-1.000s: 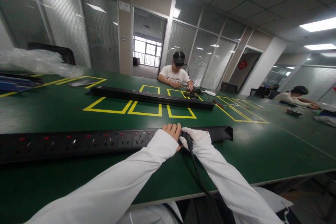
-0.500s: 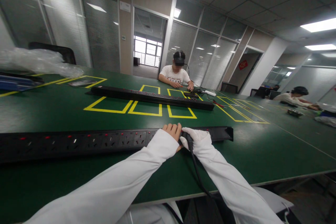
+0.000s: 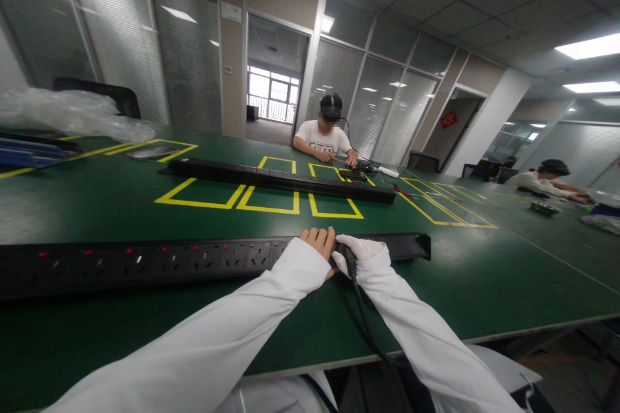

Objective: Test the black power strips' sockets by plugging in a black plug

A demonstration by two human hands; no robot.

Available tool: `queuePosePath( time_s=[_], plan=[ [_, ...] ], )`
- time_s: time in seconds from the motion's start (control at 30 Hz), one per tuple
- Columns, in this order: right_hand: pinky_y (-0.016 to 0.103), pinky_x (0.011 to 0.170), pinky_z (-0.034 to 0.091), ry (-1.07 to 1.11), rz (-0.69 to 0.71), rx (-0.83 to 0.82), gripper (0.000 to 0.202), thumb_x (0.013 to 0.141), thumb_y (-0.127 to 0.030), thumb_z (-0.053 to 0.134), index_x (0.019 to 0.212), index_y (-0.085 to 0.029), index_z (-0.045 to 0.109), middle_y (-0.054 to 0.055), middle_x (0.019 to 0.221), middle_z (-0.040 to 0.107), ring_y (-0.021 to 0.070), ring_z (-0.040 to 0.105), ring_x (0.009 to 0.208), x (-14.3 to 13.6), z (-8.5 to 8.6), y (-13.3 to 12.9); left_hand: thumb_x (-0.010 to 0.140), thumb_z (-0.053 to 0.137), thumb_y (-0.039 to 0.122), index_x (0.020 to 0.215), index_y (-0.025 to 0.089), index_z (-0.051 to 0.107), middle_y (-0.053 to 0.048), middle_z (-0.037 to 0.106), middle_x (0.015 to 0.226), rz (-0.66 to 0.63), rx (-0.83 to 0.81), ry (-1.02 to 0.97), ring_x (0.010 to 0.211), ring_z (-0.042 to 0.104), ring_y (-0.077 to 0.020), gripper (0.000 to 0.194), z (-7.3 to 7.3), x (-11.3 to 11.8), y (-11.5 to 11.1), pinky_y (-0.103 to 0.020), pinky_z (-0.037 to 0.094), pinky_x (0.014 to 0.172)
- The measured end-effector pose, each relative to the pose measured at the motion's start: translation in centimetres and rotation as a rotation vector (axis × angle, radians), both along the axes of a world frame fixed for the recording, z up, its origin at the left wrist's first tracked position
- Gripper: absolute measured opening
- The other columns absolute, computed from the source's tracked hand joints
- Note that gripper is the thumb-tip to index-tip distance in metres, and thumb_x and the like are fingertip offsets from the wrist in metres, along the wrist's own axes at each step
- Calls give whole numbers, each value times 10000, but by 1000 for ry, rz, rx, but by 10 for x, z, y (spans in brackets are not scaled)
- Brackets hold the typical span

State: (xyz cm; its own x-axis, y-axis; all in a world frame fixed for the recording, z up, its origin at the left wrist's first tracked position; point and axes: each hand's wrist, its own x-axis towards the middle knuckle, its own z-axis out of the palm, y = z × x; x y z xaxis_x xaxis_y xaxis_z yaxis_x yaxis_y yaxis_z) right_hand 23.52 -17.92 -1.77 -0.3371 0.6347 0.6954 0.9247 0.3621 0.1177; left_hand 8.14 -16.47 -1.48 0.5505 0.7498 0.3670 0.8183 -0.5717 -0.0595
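A long black power strip point(image 3: 213, 257) with several sockets and small red parts lies across the near side of the green table. My left hand point(image 3: 320, 246), bare at the fingers, is wrapped over the strip toward its right end. Right beside it my right hand point(image 3: 364, 251), in a white glove, grips a black power plug point(image 3: 349, 259) against the strip. From the plug a black cable point(image 3: 365, 316) runs down over the table's front edge. The plug's pins and the socket under it are hidden by my hands.
A second black power strip point(image 3: 281, 179) lies farther back across yellow tape outlines on the green table point(image 3: 436, 284). Clear plastic wrap point(image 3: 72, 115) and blue pieces point(image 3: 33, 151) sit at the left. Across the table a person point(image 3: 325, 139) handles small parts; another person point(image 3: 542, 175) sits at far right.
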Motion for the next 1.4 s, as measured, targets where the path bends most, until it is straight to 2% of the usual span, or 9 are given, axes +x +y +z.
queuePosePath(
  time_s=[1.4],
  plan=[
    [265,606,356,-37,-40,-2,337,685,-447,513,961,-275,599,-32,778,656,154,600,646,-2,4,-3,657,490,461,1248,43,304,-179,481,1066,-9,10,-17,891,428,-303,747,0,0,0,-403,305,715]
  ],
)
